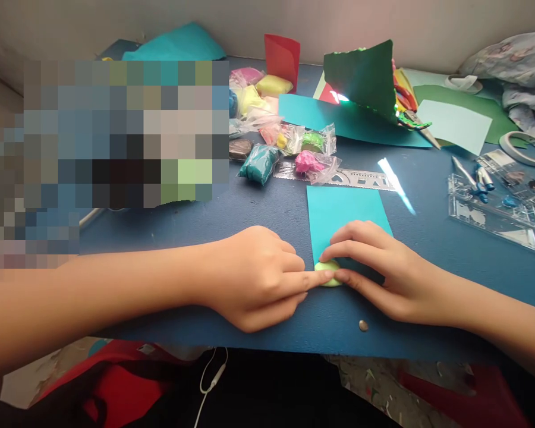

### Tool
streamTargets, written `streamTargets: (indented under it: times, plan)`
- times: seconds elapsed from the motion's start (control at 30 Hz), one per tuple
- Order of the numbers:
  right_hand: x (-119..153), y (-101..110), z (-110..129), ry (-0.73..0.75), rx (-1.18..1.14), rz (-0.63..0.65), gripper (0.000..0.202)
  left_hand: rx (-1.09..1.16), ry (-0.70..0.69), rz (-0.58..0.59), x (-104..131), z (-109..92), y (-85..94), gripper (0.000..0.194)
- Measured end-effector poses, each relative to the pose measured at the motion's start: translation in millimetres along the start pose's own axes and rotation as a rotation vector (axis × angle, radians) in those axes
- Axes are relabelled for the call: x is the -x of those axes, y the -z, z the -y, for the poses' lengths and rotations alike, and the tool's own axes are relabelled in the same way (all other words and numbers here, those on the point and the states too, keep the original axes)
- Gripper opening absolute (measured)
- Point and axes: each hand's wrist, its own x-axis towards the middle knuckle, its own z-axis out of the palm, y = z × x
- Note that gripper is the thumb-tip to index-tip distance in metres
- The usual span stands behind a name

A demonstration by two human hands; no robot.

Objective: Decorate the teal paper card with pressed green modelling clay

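Observation:
A small flattened piece of pale green modelling clay point(327, 280) lies on the near edge of a turquoise sheet of paper point(345, 214). My left hand point(265, 279) presses the clay with its outstretched index finger, while its other fingers are curled in with nothing seen in them. From the right, my right hand point(383, 267) holds the clay at its rim between thumb and fingertips. Part of the sheet is hidden under my right hand.
Behind the sheet are a metal stencil ruler point(361, 179), a teal clay packet point(259, 164) and a pink clay packet point(311, 163). A clear plastic case point(494, 220) and a tape roll point(526, 148) lie right. A dark green card point(361, 77) stands at the back. The left area is pixelated.

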Motion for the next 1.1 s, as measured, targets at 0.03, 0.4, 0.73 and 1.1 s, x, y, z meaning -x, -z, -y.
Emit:
streamTargets:
  times: [0.03,0.4,0.73,1.1]
  plan:
    - [0.1,-0.4,0.2,-0.006,-0.001,0.006,0.018,-0.004,0.001,0.004,-0.3,0.0,0.0,0.032]
    - [-3.3,4.7,6.0,-0.043,0.042,0.07,0.015,-0.078,0.017,0.045,0.5,-7.8,-0.9,0.03]
    - [-0.2,-3.2,5.6,-0.039,0.111,0.044,0.014,-0.131,0.01,-0.04,2.1,-7.9,-6.5,0.027]
    - [0.3,-4.8,4.8,0.018,0.181,0.028,0.013,-0.142,0.027,-0.01,0.6,-12.6,-6.0,0.033]
